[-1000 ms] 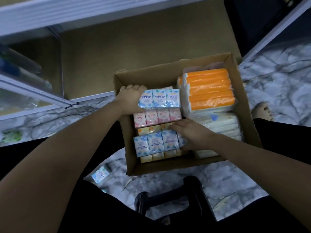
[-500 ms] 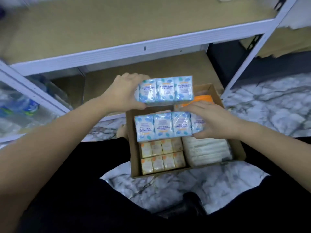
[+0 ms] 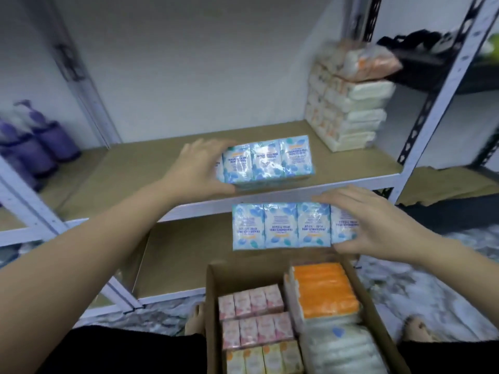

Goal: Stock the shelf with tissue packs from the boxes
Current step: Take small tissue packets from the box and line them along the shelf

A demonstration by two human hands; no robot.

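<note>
Both blue tissue packs are higher than half a second ago, when they were just above the box. The left hand [image 3: 194, 168] now grips one blue pack [image 3: 267, 160] by its left end over the shelf board [image 3: 151, 168], at or just above it — contact is not clear. The right hand [image 3: 378, 225] grips a second blue pack [image 3: 280, 226] by its right end, in the air in front of the shelf edge, above the open cardboard box [image 3: 213, 282]. That box holds pink packs [image 3: 253, 314], yellow ones [image 3: 264, 359] and an orange bundle [image 3: 324, 290]. White packs [image 3: 348, 114] are stacked at the shelf's right rear — purple bottles [image 3: 35, 144] stand far left.
</note>
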